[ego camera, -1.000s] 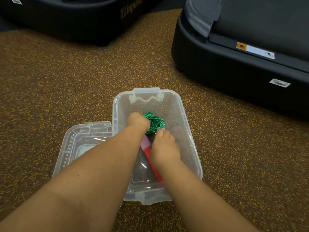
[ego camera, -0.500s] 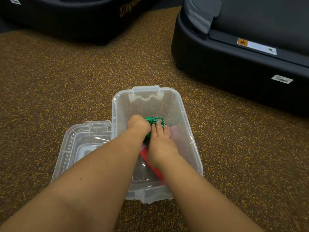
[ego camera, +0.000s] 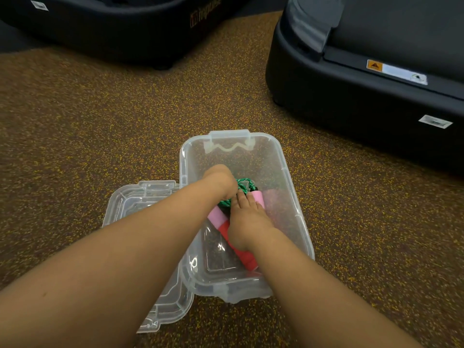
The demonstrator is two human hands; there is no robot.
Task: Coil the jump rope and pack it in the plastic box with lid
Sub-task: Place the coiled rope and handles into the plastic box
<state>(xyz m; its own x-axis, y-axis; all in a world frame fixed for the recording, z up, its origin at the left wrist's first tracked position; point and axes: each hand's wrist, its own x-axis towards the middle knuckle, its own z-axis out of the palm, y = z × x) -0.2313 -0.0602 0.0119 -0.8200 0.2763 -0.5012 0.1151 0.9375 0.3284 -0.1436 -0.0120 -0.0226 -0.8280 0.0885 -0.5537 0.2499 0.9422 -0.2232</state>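
A clear plastic box [ego camera: 283, 167] stands open on the speckled floor. Inside it lies the jump rope: a green coiled cord [ego camera: 244, 185] and pink-and-red handles [ego camera: 221, 222]. My left hand [ego camera: 219, 179] is down in the box, fingers curled on the green coil. My right hand [ego camera: 247, 222] lies flat over the handles, fingertips against the coil and a pink handle end [ego camera: 258, 197]. The clear lid [ego camera: 130, 204] lies on the floor left of the box, partly under my left forearm.
Two black treadmill bases stand close by: one at the back left [ego camera: 125, 28], one at the right [ego camera: 364, 91]. Brown speckled rubber floor [ego camera: 100, 134] surrounds the box.
Both hands have pushed the green coil lower into the box. My right hand went from gripping beside the coil to lying flat over the handles. A pink handle end now shows right of the fingers.
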